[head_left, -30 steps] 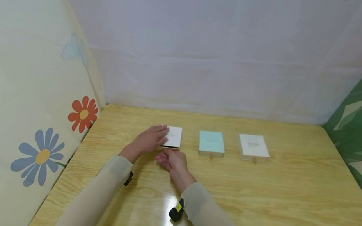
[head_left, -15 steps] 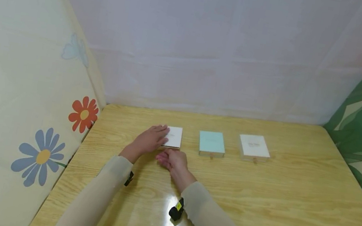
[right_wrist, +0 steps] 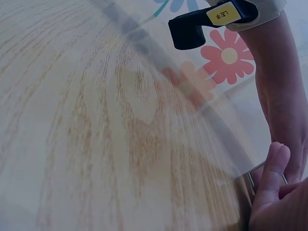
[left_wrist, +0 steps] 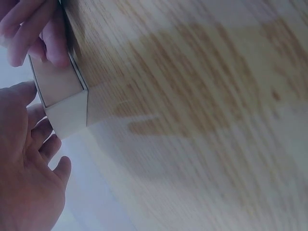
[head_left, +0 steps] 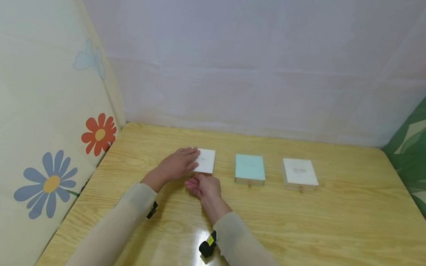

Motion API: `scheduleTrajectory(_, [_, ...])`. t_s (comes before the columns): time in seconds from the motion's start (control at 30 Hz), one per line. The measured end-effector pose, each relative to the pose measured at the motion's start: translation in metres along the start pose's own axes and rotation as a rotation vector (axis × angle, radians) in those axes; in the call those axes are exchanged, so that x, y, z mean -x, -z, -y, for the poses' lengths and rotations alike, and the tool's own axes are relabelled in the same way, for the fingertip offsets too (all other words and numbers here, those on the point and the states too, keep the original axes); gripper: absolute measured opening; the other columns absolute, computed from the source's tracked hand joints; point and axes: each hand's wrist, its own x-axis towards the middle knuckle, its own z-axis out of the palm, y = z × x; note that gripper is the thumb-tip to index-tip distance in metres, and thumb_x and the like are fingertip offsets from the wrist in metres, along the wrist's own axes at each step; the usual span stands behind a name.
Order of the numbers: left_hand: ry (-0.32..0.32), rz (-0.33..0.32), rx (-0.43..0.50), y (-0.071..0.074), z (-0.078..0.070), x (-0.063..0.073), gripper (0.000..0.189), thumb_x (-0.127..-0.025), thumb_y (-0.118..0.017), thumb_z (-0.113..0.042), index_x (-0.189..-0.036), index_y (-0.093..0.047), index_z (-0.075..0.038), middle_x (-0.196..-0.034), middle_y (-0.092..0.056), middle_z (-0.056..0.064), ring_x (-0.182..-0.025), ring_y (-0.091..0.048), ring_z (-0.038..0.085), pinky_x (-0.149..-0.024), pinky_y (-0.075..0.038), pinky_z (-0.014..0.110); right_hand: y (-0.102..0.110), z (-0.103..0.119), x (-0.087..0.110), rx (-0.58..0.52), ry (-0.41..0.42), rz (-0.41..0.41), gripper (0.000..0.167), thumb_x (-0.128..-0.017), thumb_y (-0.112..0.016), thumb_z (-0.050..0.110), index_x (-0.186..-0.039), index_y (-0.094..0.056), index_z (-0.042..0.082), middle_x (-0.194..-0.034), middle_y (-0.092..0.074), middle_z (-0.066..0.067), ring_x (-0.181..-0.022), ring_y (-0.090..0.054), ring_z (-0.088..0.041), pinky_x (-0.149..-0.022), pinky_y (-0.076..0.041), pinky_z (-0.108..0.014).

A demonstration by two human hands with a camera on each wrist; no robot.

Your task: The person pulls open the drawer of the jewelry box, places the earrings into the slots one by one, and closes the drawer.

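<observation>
My left hand [head_left: 176, 164] lies over the left part of a small white drawer box [head_left: 205, 160], its fingers resting on the lid. In the left wrist view those fingers lie along the upper edge of the box's pale side wall [left_wrist: 68, 115]. My right hand [head_left: 205, 189] is at the front of the same box, fingers loosely bent. A fingertip there presses the pale drawer front [left_wrist: 60, 86]. The right wrist view shows only a sliver of the box behind my right hand [right_wrist: 276, 192].
A mint-green box [head_left: 250, 167] and another white box [head_left: 300, 171], each with a small pull tab, stand in a row to the right. The wooden table [head_left: 329, 244] meets a pale cloth backdrop [head_left: 265, 67]. A flower-printed panel [head_left: 49, 135] borders its left side.
The drawer of the left white box has slid inward, and the dark gap below its lid has closed. Both hands stay nearly where they were.
</observation>
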Motion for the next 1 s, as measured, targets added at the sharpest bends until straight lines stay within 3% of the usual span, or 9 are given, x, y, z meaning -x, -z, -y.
scheduleTrajectory(0.47, [0.007,0.008,0.010,0.000,-0.001,-0.001,0.056,-0.110,-0.041,-0.034,-0.158,-0.033,-0.006,-0.164,-0.029,0.012,-0.153,-0.025,0.034,-0.126,-0.021,0.046,0.000,0.000,-0.001,-0.007,0.010,0.008,0.024,-0.101,-0.050,-0.001,-0.117,-0.062,-0.014,-0.088,-0.074,-0.022,-0.058,-0.070,-0.014,-0.059,-0.062,-0.024])
scheduleTrajectory(0.63, [0.013,-0.001,0.041,-0.001,-0.001,-0.002,0.056,-0.110,-0.042,-0.035,-0.157,-0.034,-0.005,-0.164,-0.030,0.012,-0.152,-0.025,0.034,-0.126,-0.020,0.046,0.002,0.002,0.001,0.014,-0.015,0.008,0.024,-0.100,-0.054,0.001,-0.117,-0.064,-0.013,-0.083,-0.074,-0.019,-0.060,-0.071,-0.015,-0.061,-0.062,-0.025])
scheduleTrajectory(0.87, [0.038,-0.066,0.146,-0.003,-0.001,-0.004,0.056,-0.106,-0.052,-0.031,-0.153,-0.042,-0.002,-0.161,-0.037,0.015,-0.150,-0.030,0.037,-0.124,-0.024,0.050,0.016,0.009,0.014,0.122,-0.022,0.034,0.027,-0.100,-0.057,0.008,-0.119,-0.065,-0.010,-0.085,-0.075,-0.016,-0.065,-0.073,-0.017,-0.066,-0.063,-0.028])
scheduleTrajectory(1.0, [0.057,-0.092,0.176,-0.003,-0.002,-0.006,0.055,-0.104,-0.056,-0.028,-0.151,-0.045,0.000,-0.159,-0.039,0.019,-0.147,-0.033,0.039,-0.122,-0.028,0.053,0.029,0.020,0.027,0.165,0.016,0.114,0.032,-0.099,-0.058,0.009,-0.123,-0.062,-0.012,-0.095,-0.075,-0.021,-0.069,-0.074,-0.017,-0.070,-0.064,-0.029])
